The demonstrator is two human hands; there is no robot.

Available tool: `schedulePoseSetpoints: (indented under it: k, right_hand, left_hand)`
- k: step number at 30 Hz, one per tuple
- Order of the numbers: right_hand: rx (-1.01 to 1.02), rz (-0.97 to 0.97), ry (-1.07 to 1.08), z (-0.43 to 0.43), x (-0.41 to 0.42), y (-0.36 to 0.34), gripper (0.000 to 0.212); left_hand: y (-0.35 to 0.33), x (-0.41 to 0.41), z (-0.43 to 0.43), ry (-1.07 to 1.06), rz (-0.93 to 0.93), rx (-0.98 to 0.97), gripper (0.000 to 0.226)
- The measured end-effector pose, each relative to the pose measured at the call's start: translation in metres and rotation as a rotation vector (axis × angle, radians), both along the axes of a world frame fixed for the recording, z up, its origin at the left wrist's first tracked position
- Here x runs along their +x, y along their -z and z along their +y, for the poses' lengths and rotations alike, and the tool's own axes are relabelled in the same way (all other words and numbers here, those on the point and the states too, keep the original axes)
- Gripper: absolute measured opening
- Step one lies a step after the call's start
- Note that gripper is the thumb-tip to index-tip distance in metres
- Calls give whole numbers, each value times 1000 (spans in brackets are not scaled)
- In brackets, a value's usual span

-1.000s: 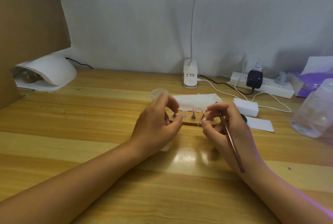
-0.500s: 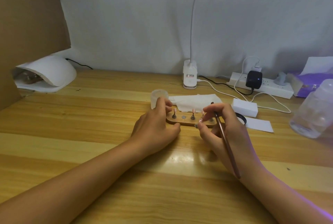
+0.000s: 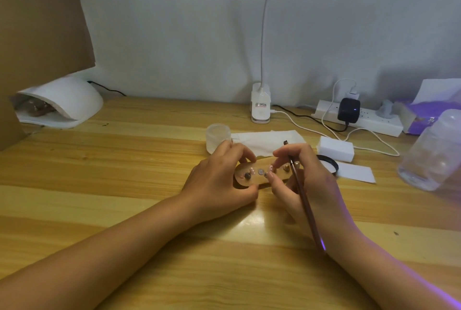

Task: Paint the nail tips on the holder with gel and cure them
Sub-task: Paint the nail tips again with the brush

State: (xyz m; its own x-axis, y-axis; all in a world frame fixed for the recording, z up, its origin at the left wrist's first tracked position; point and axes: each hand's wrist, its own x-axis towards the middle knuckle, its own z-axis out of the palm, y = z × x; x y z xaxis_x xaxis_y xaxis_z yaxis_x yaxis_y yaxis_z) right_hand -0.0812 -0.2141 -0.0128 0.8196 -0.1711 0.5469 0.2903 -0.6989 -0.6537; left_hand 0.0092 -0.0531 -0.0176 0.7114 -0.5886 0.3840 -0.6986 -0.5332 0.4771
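Observation:
A small oval wooden holder (image 3: 259, 179) lies on the table in the middle, with little metal pegs and nail tips standing on it. My left hand (image 3: 219, 185) grips its left end, thumb at the near edge and fingers curled over the far edge. My right hand (image 3: 309, 180) holds a thin brown brush (image 3: 304, 206) that runs back along my wrist. Its thumb and forefinger pinch a small peg (image 3: 269, 172) near the holder's middle. The holder's right end is hidden under the right hand.
A white curing lamp (image 3: 64, 102) stands at the far left beside a cardboard panel (image 3: 37, 23). Behind the hands are a frosted jar (image 3: 217, 136), a tissue (image 3: 269, 141), a white block (image 3: 335, 149) and a black ring (image 3: 330, 161). A power strip (image 3: 369, 124) and clear bottle (image 3: 434, 152) sit right.
My left hand has gone from fingering a peg above the holder to gripping its left end. My right thumb and forefinger have shifted left to the holder's middle.

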Motion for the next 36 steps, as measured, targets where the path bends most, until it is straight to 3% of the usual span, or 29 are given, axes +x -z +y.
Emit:
schedulePoseSetpoints:
  k: [13,27,36]
  right_hand:
    - [-31,-14,5,-2,1,4,39]
    - [-33,-2,14,-2,2,5,39]
    - [-88,0,149,-7,3,11,39]
  left_hand:
    - [0,-6,-1,43,-122,-11,38]
    - [0,-4,0,43,-120,17,43]
    - [1,0,1,6,-88,-14,46]
